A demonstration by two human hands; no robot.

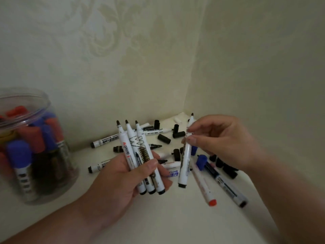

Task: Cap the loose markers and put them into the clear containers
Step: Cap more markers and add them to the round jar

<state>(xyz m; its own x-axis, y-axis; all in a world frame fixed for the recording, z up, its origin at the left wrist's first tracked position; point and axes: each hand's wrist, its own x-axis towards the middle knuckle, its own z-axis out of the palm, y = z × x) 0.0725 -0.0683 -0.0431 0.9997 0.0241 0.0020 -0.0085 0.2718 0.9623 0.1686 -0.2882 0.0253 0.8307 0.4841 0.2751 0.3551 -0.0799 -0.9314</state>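
Note:
My left hand (pixel 114 184) grips a bundle of three uncapped white markers (pixel 140 155), black tips pointing up. To their right my right hand (pixel 223 140) pinches one more uncapped white marker (pixel 184 161) near its upper end, so it hangs upright above the table. Under both hands lies a heap of loose markers (pixel 158 132) and black caps (pixel 163 138) in the corner. A capped blue marker (pixel 221 178) and a red-ended marker (pixel 204 187) lie at the right. A clear container (pixel 35 148) holding capped red and blue markers stands at the left.
The white table surface (pixel 167 222) meets patterned walls (pixel 158 67) behind and to the right, forming a corner just past the heap. More black caps (pixel 226 169) lie beneath my right wrist.

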